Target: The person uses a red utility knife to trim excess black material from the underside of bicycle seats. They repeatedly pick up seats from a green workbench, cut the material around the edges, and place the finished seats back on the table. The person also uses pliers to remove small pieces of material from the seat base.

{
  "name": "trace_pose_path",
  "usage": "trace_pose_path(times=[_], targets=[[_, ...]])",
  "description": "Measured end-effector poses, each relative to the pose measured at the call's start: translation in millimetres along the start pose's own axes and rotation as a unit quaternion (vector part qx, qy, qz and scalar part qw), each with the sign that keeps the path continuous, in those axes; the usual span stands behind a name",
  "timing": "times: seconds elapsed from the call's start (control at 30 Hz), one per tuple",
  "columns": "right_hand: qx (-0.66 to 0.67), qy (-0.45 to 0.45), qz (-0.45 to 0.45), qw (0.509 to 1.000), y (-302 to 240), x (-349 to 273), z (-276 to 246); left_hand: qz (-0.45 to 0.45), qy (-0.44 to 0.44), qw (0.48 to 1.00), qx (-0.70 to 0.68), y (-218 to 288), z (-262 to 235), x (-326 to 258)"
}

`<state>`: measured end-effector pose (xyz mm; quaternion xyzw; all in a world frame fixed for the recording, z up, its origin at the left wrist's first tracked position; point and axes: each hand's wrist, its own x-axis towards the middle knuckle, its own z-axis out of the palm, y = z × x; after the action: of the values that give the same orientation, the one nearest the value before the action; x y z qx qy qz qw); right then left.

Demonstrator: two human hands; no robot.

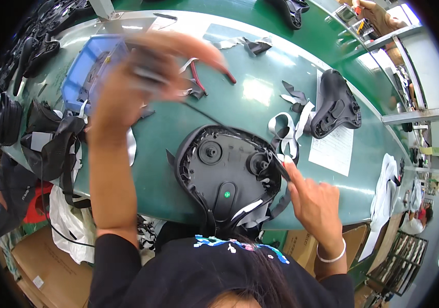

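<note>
Head view shows a green desk (188, 133) spanning the scene, with an upturned black bicycle saddle (224, 174) at its near edge. Farther right lies a second saddle (335, 105). Raised and blurred at far left, the left hand (142, 72) has fingers closed on something dark, unclear. Right hand (314, 200) fingers pinch the saddle's right rim.

Left hand (142, 66) raised, blurred; right hand (314, 200) low, index finger extended
</note>
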<state>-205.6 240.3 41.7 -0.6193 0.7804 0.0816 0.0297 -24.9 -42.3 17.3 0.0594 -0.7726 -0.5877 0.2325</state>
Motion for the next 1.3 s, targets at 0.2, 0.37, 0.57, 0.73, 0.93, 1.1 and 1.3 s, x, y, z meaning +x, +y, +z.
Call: trace_pose_path(times=[0.2, 0.37, 0.57, 0.73, 0.93, 1.1, 1.3], targets=[[0.055, -0.001, -0.127, 0.99, 22, 55, -18, 0.019, -0.162, 0.964, 0.209, -9, 42, 12], [0.064, -0.037, -0.148, 0.986, 15, 67, -21, -0.062, 0.085, 0.961, -0.256, -29, 54, 24], [0.098, -0.006, -0.048, 0.994, -4, -6, 3, 0.078, 0.204, 0.896, -0.387, -3, 11, 50], [0.465, -0.052, 0.217, 0.856, -41, -44, 18, 0.347, 0.516, 0.705, -0.341, 22, -32, 8], [0.593, -0.127, 0.125, 0.785, -45, -52, 26, 0.344, 0.738, 0.493, 0.305, 16, 2, -4], [0.602, -0.054, 0.055, 0.795, -31, -47, 35, 0.211, 0.563, 0.696, 0.393, 10, 2, -23], [0.474, 0.13, 0.103, 0.865, -29, -17, 12, -0.073, -0.018, 0.88, 0.468, 8, 31, -43]])
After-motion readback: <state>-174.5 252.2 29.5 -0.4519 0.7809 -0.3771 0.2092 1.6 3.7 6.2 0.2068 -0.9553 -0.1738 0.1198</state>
